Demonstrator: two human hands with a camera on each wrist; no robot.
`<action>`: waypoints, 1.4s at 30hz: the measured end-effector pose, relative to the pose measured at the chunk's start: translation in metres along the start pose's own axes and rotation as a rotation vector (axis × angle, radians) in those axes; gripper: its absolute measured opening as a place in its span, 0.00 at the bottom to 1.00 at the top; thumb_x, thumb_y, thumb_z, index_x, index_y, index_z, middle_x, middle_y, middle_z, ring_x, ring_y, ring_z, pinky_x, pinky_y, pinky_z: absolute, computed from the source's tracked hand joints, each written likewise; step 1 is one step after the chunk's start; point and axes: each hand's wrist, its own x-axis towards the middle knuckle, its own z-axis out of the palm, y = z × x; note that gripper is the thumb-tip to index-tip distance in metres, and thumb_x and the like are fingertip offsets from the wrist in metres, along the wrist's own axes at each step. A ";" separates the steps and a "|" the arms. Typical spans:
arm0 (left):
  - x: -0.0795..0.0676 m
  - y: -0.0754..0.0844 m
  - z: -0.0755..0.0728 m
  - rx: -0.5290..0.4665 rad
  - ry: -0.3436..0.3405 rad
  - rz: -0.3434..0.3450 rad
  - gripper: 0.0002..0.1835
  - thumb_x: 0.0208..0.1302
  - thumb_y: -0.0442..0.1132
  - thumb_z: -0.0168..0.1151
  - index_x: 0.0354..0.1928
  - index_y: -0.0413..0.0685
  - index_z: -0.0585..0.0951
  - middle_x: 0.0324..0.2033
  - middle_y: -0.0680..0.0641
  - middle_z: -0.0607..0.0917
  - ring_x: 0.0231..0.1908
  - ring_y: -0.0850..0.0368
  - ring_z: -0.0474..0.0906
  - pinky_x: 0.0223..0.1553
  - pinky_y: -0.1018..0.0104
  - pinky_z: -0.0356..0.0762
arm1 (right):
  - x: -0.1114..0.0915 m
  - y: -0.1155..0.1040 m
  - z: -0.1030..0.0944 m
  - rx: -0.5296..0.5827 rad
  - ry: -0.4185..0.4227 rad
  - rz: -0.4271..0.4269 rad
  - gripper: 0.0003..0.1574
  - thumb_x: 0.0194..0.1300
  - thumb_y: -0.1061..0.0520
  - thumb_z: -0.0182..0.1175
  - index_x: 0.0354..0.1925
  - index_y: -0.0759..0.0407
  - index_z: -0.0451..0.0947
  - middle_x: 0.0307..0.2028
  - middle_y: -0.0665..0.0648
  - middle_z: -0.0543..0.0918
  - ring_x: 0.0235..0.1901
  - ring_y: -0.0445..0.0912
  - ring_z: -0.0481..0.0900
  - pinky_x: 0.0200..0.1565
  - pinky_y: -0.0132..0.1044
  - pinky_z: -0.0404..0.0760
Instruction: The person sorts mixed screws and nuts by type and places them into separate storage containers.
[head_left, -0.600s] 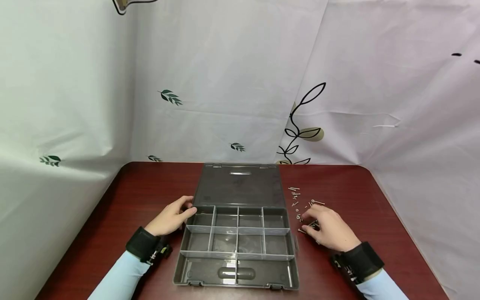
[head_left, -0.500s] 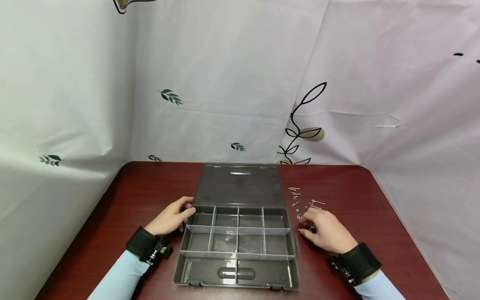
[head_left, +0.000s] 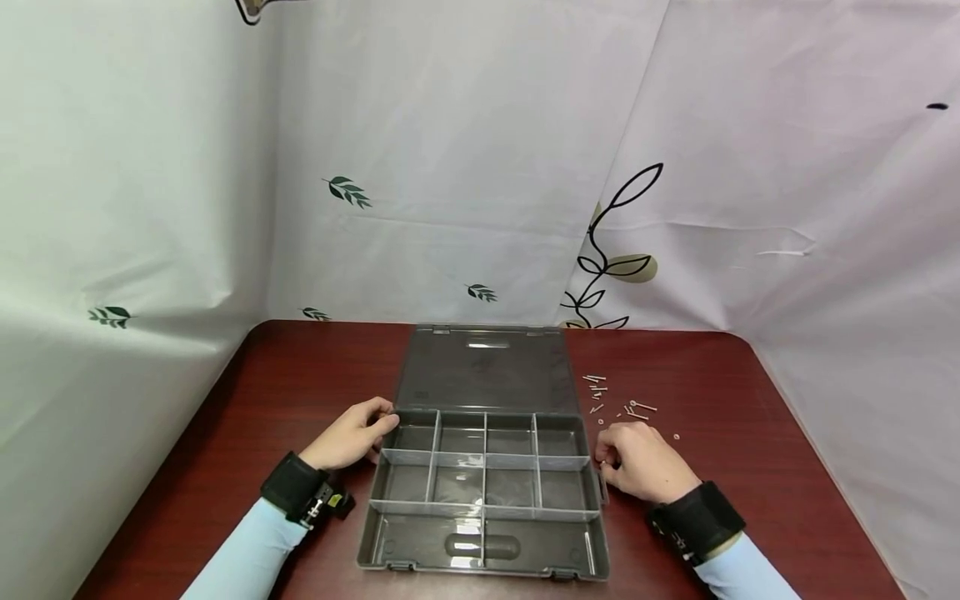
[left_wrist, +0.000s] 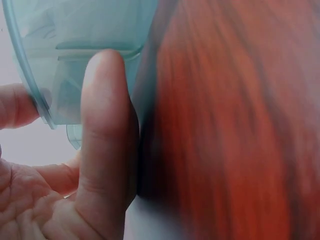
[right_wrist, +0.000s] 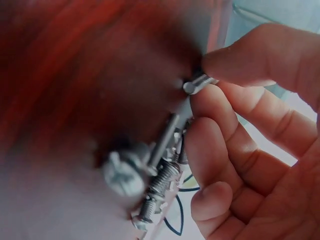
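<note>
A grey see-through compartment box (head_left: 417, 505) lies with its lid (head_left: 483, 371) folded back. My left hand (head_left: 351, 437) holds its far left corner; in the left wrist view the thumb (left_wrist: 104, 100) lies along the box wall and a fingertip is at the rim. Beside the box's right side, my right hand (head_left: 647, 463) pinches a small metal screw (right_wrist: 198, 84) between thumb and fingertip. Past the curled fingers, the right wrist view shows several screws (right_wrist: 162, 177) on the table. The right hand covers part of this hardware in the head view.
Small screws (head_left: 596, 387) lie by the lid's right edge, with longer screws (head_left: 641, 408) to their right. A little ring-shaped piece (head_left: 677, 437) sits apart. The reddish-brown table (head_left: 315, 358) ends at a patterned white curtain (head_left: 450, 167).
My right hand has moved slightly left toward the box, and its fingers have closed on a screw. The left hand stays at the box corner; the head view has shifted a little.
</note>
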 end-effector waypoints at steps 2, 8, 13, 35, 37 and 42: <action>0.001 0.000 0.002 -0.006 -0.005 -0.003 0.31 0.75 0.52 0.51 0.64 0.31 0.69 0.29 0.42 0.75 0.28 0.52 0.75 0.28 0.58 0.82 | 0.001 0.001 0.000 0.008 0.000 0.007 0.18 0.41 0.64 0.65 0.20 0.41 0.71 0.20 0.37 0.69 0.21 0.31 0.63 0.25 0.29 0.66; 0.002 -0.001 0.005 -0.023 -0.011 -0.016 0.27 0.75 0.54 0.51 0.57 0.34 0.72 0.28 0.43 0.75 0.27 0.52 0.77 0.29 0.58 0.83 | 0.007 0.006 -0.008 -0.005 0.062 0.029 0.19 0.41 0.64 0.63 0.20 0.39 0.69 0.19 0.39 0.68 0.21 0.32 0.62 0.25 0.30 0.65; 0.002 -0.003 0.004 -0.039 -0.024 -0.012 0.26 0.75 0.54 0.50 0.54 0.34 0.73 0.29 0.43 0.74 0.28 0.51 0.77 0.30 0.56 0.83 | 0.018 0.005 -0.022 0.009 0.165 -0.021 0.20 0.41 0.65 0.63 0.22 0.40 0.69 0.21 0.40 0.69 0.22 0.32 0.63 0.24 0.30 0.65; 0.004 -0.004 0.005 -0.069 -0.015 -0.028 0.25 0.74 0.54 0.52 0.53 0.35 0.72 0.27 0.43 0.74 0.27 0.50 0.77 0.30 0.55 0.83 | 0.032 -0.016 -0.031 0.090 0.139 -0.063 0.41 0.63 0.35 0.64 0.69 0.47 0.70 0.60 0.45 0.73 0.54 0.39 0.74 0.50 0.41 0.77; 0.004 -0.004 0.005 -0.071 -0.012 -0.030 0.26 0.74 0.54 0.52 0.53 0.35 0.73 0.27 0.43 0.74 0.27 0.50 0.77 0.30 0.55 0.83 | 0.029 -0.011 -0.032 0.085 0.144 -0.057 0.38 0.63 0.37 0.64 0.67 0.49 0.73 0.60 0.46 0.74 0.54 0.40 0.75 0.50 0.41 0.77; 0.003 -0.002 0.005 -0.072 -0.011 -0.036 0.26 0.74 0.54 0.52 0.54 0.34 0.73 0.27 0.43 0.74 0.27 0.50 0.77 0.30 0.56 0.83 | 0.024 0.002 -0.033 0.061 0.153 -0.045 0.33 0.63 0.40 0.65 0.62 0.51 0.77 0.58 0.46 0.76 0.55 0.40 0.75 0.51 0.41 0.76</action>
